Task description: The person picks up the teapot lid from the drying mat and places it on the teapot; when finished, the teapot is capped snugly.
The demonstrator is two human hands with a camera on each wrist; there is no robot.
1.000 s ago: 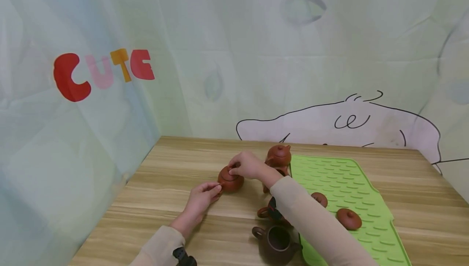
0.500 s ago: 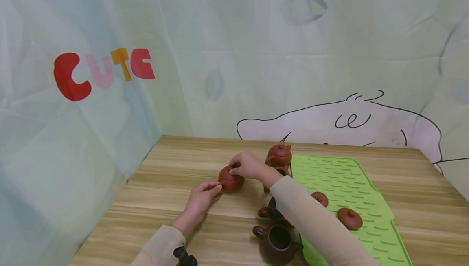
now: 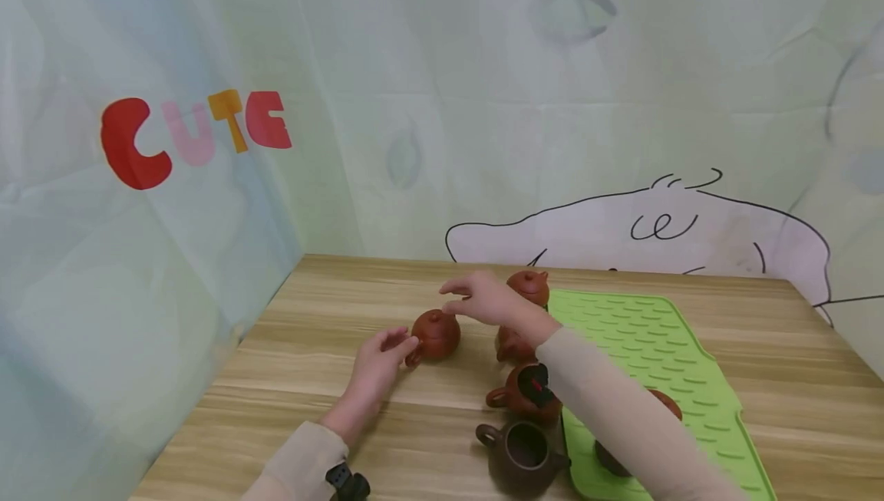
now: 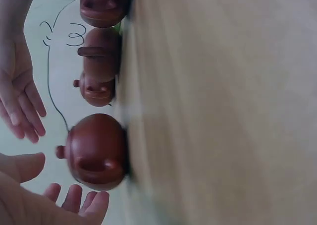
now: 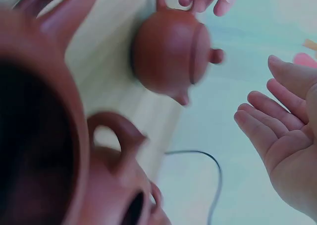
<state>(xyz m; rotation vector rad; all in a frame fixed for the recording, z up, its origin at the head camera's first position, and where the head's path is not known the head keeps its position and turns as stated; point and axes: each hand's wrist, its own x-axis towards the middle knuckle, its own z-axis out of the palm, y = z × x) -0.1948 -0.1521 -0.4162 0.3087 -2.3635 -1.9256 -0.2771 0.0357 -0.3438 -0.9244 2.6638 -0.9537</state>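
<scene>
The fingers of the right hand (image 3: 483, 300) are extended and released; nothing is grasped by them, and they are held above and just beside the lidded reddish-brown teapot (image 3: 437, 340). The fingers of the left hand (image 3: 373, 367) are relaxed and parted next to the teapot's handle (image 3: 413, 359); whether the handle is touched cannot be told. The teapot is stood upright on the bench (image 3: 331, 294), between the two hands, with its lid seated and its knob (image 3: 434, 317) uppermost.

To the right, four teapots are arranged in a row along the edge of a green mat (image 3: 635, 332): a lidded reddish-brown one (image 3: 530, 288) at the far end, two more reddish-brown ones, partly covered by the right arm, and an uncovered dark brown teapot (image 3: 521, 478) nearest. On the mat, a reddish-brown lid (image 3: 666, 400) is partly hidden by the right sleeve (image 3: 621, 409).
</scene>
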